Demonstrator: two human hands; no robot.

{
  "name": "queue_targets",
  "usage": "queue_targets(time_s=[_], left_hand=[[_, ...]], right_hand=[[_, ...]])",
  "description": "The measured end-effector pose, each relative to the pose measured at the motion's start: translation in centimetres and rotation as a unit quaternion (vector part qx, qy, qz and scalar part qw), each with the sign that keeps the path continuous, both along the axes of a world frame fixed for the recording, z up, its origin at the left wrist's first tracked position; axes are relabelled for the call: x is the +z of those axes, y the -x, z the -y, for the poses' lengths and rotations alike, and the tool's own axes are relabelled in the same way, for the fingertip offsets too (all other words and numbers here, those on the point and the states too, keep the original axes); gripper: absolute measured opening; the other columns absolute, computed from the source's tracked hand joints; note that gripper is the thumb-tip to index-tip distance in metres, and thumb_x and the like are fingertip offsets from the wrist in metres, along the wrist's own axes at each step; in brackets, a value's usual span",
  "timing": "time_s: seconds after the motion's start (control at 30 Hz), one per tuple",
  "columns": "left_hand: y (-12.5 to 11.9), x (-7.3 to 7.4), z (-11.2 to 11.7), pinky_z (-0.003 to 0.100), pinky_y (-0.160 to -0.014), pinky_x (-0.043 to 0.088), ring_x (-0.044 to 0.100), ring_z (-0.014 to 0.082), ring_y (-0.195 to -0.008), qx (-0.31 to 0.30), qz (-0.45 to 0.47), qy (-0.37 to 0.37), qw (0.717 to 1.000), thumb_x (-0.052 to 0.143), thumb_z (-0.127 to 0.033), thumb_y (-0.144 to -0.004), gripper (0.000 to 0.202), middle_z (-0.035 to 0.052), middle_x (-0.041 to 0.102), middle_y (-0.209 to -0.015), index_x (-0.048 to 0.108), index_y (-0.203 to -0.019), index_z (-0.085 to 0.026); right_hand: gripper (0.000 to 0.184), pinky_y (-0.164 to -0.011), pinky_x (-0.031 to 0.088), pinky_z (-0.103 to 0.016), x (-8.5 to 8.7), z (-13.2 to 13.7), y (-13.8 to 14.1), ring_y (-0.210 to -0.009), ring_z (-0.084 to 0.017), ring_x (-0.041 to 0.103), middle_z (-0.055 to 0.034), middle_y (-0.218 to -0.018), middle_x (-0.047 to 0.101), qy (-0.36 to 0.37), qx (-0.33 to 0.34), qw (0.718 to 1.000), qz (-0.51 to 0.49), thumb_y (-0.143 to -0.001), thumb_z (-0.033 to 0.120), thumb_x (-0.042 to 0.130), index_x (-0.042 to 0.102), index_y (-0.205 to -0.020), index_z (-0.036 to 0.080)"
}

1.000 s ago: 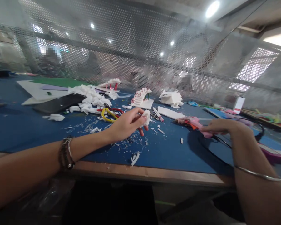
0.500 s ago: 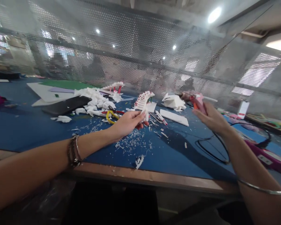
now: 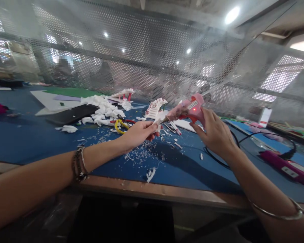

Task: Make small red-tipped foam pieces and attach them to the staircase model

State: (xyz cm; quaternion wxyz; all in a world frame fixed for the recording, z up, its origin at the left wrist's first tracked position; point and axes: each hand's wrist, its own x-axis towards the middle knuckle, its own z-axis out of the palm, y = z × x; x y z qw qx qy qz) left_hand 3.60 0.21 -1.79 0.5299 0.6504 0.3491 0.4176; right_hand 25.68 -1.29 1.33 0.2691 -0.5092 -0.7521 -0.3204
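Blue-covered counter [image 3: 27,138] with a brown wooden front edge, backed by a perforated grey metal screen [image 3: 142,50]. Far left: flat white and green sheets [image 3: 58,96], with a dark flat slab [image 3: 71,114] lying just in front of them. Next: a heap of torn white foam scraps [image 3: 101,108], with yellow and red looped handles [image 3: 121,125] lying just beside it. Small white shavings [image 3: 142,157] are scattered over the blue cover near the front edge. Left hand [image 3: 136,133], beaded bracelets on the wrist, is raised over the shavings; its fingers [image 3: 148,126] are pinched closed on a small white foam piece [image 3: 157,122]. Behind it stands a white stepped foam model with red trim [image 3: 155,107]. Right hand [image 3: 215,133], thin metal bangle on the forearm, has its fingers wrapped closed around the grip of a pink hot-glue gun [image 3: 188,108], held above the counter; its metal nozzle points left and sits right at the foam piece, a red light showing on its side. A black cord [image 3: 245,138] runs from behind the right hand to a magenta power strip [image 3: 286,167] at far right.
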Motion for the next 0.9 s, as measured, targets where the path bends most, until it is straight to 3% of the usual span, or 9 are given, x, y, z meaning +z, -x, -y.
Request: queue_targets(time_s=[0.47,0.73,0.8,0.9], left_hand=[[0.1,0.1,0.0,0.019,-0.051,0.032,0.041,0.0059,-0.052,0.006,-0.027,-0.025,0.999,0.045,-0.027,-0.078,0.017,0.0009,0.051,-0.065,0.051,-0.071,-0.013],[0.2,-0.3,-0.2,0.020,-0.053,0.032,0.040,0.0060,-0.054,-0.011,-0.017,-0.021,1.000,0.045,-0.031,-0.078,0.020,0.0001,0.049,-0.066,0.052,-0.074,-0.013],[0.1,-0.3,-0.2,0.021,-0.054,0.031,0.039,0.0062,-0.054,-0.019,0.003,-0.001,1.000,0.044,-0.027,-0.079,0.017,-0.0005,0.046,-0.065,0.053,-0.077,-0.012],[-0.1,-0.3,-0.2,0.020,-0.051,0.029,0.035,0.0062,-0.053,-0.051,0.051,0.029,0.997,0.040,-0.021,-0.080,0.015,-0.0016,0.040,-0.062,0.052,-0.077,-0.012]], right_hand=[[0.038,-0.060,0.042,-0.038,0.5,0.3,0.5,-0.085,-0.029,0.054,-0.0162,-0.098,0.055,0.010,-0.029,0.999,-0.019,-0.081,0.032,0.038,0.043,-0.113,0.013],[0.039,-0.053,0.040,-0.033,0.5,0.0,-0.2,-0.080,-0.027,0.055,-0.0156,-0.098,0.056,-0.021,-0.060,0.998,-0.019,-0.080,0.036,0.039,0.043,-0.112,0.014],[0.036,-0.051,0.039,-0.033,0.6,-0.6,-1.4,-0.073,-0.026,0.055,-0.0141,-0.091,0.057,-0.004,-0.085,0.996,-0.032,-0.078,0.039,0.041,0.047,-0.104,0.014],[0.024,-0.044,0.035,-0.031,0.9,-2.0,-4.4,-0.052,-0.020,0.050,-0.0059,-0.062,0.054,0.071,-0.128,0.985,-0.095,-0.073,0.041,0.044,0.052,-0.073,0.019]])
